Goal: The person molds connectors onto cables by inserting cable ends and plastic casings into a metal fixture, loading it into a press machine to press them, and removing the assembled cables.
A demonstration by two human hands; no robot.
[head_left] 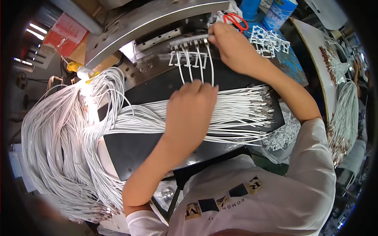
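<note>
My left hand [191, 114] is closed on several white cables [202, 67] that run up to a metal strip [189, 41]. My right hand [232, 45] has its fingers pinched at the right end of that strip. A white plastic frame [188, 59] lies behind the held cables on the metal machine bed. Under my left hand a thick row of white cables [240, 106] with metal ends lies across a black board [134, 151].
A large cable bundle [59, 145] hangs at the left. At the back right are white plastic frames [267, 41], red-handled scissors [236, 20] and a blue can [279, 13]. A metal beam [153, 19] crosses the top. A bag of white pieces [283, 133] sits at the right.
</note>
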